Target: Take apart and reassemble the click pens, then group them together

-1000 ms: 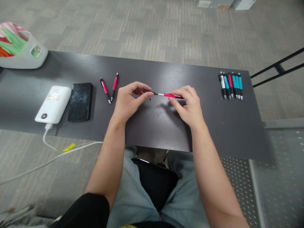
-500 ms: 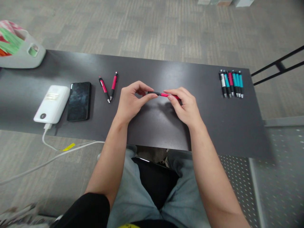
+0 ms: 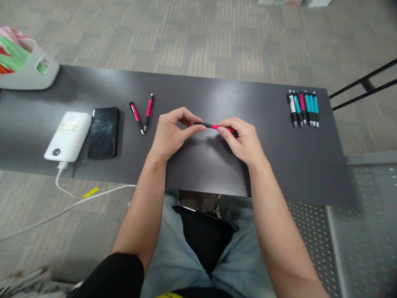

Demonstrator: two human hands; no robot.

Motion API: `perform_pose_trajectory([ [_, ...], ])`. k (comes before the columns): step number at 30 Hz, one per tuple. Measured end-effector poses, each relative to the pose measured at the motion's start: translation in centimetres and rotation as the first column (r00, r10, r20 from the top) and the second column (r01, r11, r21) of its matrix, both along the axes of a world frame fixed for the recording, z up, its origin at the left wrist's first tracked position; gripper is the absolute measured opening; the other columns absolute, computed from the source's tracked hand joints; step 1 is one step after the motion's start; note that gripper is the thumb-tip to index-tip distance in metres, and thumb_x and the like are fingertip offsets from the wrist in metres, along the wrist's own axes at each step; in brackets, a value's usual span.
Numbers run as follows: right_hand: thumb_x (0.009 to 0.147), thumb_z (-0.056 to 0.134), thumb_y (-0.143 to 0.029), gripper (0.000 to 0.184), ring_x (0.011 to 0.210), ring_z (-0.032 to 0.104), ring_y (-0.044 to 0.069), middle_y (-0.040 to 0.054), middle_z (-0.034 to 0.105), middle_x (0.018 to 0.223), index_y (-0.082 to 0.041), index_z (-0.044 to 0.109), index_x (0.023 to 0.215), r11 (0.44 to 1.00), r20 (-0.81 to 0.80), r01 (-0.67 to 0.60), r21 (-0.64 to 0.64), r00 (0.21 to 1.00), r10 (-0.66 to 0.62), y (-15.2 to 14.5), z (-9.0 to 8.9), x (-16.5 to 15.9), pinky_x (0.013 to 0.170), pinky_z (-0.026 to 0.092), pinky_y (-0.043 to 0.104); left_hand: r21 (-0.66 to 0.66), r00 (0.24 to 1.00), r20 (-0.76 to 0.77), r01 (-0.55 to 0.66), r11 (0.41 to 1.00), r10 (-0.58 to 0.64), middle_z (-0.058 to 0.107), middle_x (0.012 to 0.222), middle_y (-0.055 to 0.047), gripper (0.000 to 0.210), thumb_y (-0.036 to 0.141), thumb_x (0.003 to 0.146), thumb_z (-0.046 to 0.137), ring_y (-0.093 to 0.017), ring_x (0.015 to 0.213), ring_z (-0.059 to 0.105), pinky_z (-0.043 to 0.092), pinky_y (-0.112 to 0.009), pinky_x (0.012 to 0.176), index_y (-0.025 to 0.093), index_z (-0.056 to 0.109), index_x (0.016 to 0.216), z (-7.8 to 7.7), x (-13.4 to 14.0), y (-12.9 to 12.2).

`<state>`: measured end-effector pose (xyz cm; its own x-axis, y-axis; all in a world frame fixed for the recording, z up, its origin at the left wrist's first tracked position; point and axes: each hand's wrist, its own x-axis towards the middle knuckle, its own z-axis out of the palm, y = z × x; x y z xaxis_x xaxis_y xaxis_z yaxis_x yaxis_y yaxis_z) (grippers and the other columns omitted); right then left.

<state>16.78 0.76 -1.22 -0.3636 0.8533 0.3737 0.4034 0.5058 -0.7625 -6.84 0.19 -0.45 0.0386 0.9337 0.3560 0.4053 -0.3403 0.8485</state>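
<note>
A red pen point(image 3: 214, 126) with a black grip lies level between my hands, above the middle of the dark table point(image 3: 204, 169). My left hand point(image 3: 176, 127) pinches its black end between thumb and fingers. My right hand point(image 3: 240, 136) is closed around the red barrel, hiding part of it. To the left of my left hand, two more pens rest on the table, a tilted red pen point(image 3: 136, 116) and another red pen point(image 3: 149, 112), their tips close together.
Several pens point(image 3: 304, 108) in white, teal and red lie side by side at the far right. At left are a black phone point(image 3: 103, 132) and a white power bank point(image 3: 68, 136) with a cable point(image 3: 62, 180). A white basket point(image 3: 40, 76) stands at the back left corner.
The held pen has tilted slightly, its red end dipping a little lower. My hands stay in nearly the same place, both still gripping it.
</note>
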Motion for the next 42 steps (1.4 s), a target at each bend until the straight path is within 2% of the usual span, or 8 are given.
perform_pose_trajectory([
  [7, 0.093, 0.076, -0.049, 0.021, 0.074, 0.064, 0.024, 0.0007, 0.072, 0.088, -0.035, 0.072, 0.109, 1.000, -0.010, 0.000, -0.024, 1.000, 0.000, 0.01, -0.23, 0.11, 0.074, 0.052, 0.041, -0.014, 1.000, -0.007, 0.008, 1.000, -0.008, 0.075, 0.088, -0.005, 0.024, 0.040, 0.077, 0.093, -0.026, 0.081, 0.070, 0.060, -0.043, 0.076, 0.025, 0.076, 0.087, -0.12, 0.01, 0.01],
  [12, 0.099, 0.068, -0.049, 0.016, 0.076, 0.066, 0.024, 0.0003, 0.071, 0.080, -0.034, 0.074, 0.095, 0.998, -0.033, -0.057, -0.006, 0.998, 0.057, 0.20, -0.31, -0.07, 0.076, 0.051, 0.040, -0.003, 0.999, 0.008, 0.037, 0.999, -0.037, 0.076, 0.088, -0.006, 0.025, 0.043, 0.078, 0.092, -0.026, 0.081, 0.070, 0.060, -0.043, 0.076, 0.025, 0.077, 0.087, -0.18, 0.12, -0.04],
  [17, 0.090, 0.079, -0.052, 0.027, 0.072, 0.063, 0.024, 0.0001, 0.069, 0.084, -0.036, 0.071, 0.109, 0.999, -0.025, 0.008, -0.042, 1.000, -0.009, -0.01, -0.55, -0.02, 0.069, 0.051, 0.040, 0.004, 0.999, 0.004, 0.035, 0.999, -0.035, 0.077, 0.089, -0.006, 0.027, 0.045, 0.078, 0.092, -0.026, 0.080, 0.070, 0.060, -0.044, 0.075, 0.025, 0.077, 0.087, -0.13, 0.06, -0.02],
  [24, 0.097, 0.070, -0.053, 0.019, 0.082, 0.066, 0.026, 0.0025, 0.071, 0.087, -0.035, 0.075, 0.094, 0.998, -0.021, -0.062, -0.006, 0.998, 0.062, 0.24, -0.25, 0.16, 0.079, 0.053, 0.044, -0.012, 0.998, 0.000, 0.060, 0.998, -0.060, 0.076, 0.086, -0.006, 0.026, 0.044, 0.077, 0.093, -0.027, 0.081, 0.071, 0.060, -0.045, 0.075, 0.026, 0.078, 0.086, 0.00, 0.05, -0.17],
  [29, 0.087, 0.082, -0.053, 0.030, 0.071, 0.063, 0.024, 0.0002, 0.069, 0.085, -0.037, 0.071, 0.109, 0.999, -0.066, -0.021, -0.041, 0.998, 0.018, 0.09, -0.56, 0.08, 0.071, 0.052, 0.041, -0.004, 0.998, 0.005, 0.058, 0.998, -0.058, 0.076, 0.085, -0.005, 0.024, 0.044, 0.078, 0.092, -0.027, 0.080, 0.070, 0.060, -0.045, 0.074, 0.026, 0.078, 0.085, 0.03, 0.02, -0.14],
  [36, 0.098, 0.069, -0.052, 0.021, 0.078, 0.066, 0.024, 0.0003, 0.070, 0.081, -0.035, 0.075, 0.089, 0.995, -0.036, -0.092, -0.037, 0.995, 0.091, 0.27, -0.18, -0.05, 0.077, 0.052, 0.042, 0.001, 0.993, 0.027, 0.114, 0.994, -0.114, 0.076, 0.087, -0.006, 0.025, 0.044, 0.078, 0.092, -0.027, 0.083, 0.072, 0.061, -0.045, 0.077, 0.026, 0.077, 0.085, -0.01, 0.12, -0.30],
  [39, 0.092, 0.077, -0.052, 0.018, 0.071, 0.063, 0.023, -0.0004, 0.068, 0.082, -0.035, 0.074, 0.098, 0.994, -0.072, -0.083, -0.070, 0.994, 0.078, 0.23, -0.66, 0.09, 0.068, 0.050, 0.040, -0.010, 0.993, 0.022, 0.112, 0.994, -0.112, 0.078, 0.089, -0.006, 0.027, 0.048, 0.079, 0.091, -0.028, 0.084, 0.073, 0.062, -0.047, 0.079, 0.026, 0.077, 0.084, -0.01, 0.12, -0.29],
  [42, 0.082, 0.087, -0.050, 0.035, 0.064, 0.060, 0.021, -0.0020, 0.067, 0.080, -0.036, 0.070, 0.109, 0.990, -0.140, -0.097, -0.105, 0.987, 0.081, 0.08, -0.90, 0.13, 0.058, 0.046, 0.037, -0.015, 0.994, 0.027, 0.105, 0.994, -0.104, 0.078, 0.090, -0.007, 0.028, 0.051, 0.079, 0.090, -0.029, 0.086, 0.074, 0.062, -0.048, 0.081, 0.026, 0.077, 0.085, -0.01, -0.01, -0.27],
])
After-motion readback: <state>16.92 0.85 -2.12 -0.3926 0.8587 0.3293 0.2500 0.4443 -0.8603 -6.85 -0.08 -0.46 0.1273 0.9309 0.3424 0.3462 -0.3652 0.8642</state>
